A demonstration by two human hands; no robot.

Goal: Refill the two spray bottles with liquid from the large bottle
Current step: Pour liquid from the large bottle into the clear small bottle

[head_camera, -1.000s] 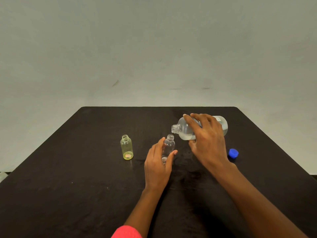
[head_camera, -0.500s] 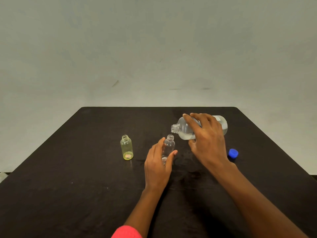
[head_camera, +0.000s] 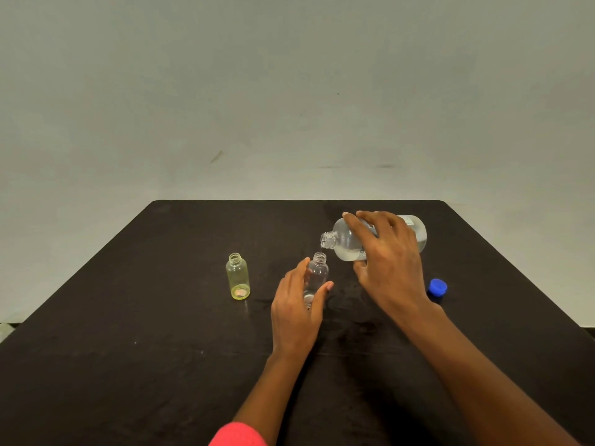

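— Hardly anything has moved since a second ago: both hands and all three bottles keep their places.

— And they're on what?

— A black worktop [head_camera: 154, 317]. The large bottle [head_camera: 346, 243] is held above it, tipped almost level. Its open mouth points left, just above and right of the clear spray bottle [head_camera: 318, 272]. Clear liquid lies along its lower side.

— Who has it?

— The right hand [head_camera: 386, 262], with its fingers wrapped over the top of the body. The left hand [head_camera: 294, 312] curls round the clear spray bottle, thumb on one side and fingers on the other. That bottle stands upright and uncapped near mid-worktop.

— Is liquid falling?

— I cannot tell.

— The second one?

— The yellow spray bottle [head_camera: 238, 276] stands upright and open-necked, left of the left hand and apart from it. A blue cap [head_camera: 437, 287] lies just right of the right wrist.
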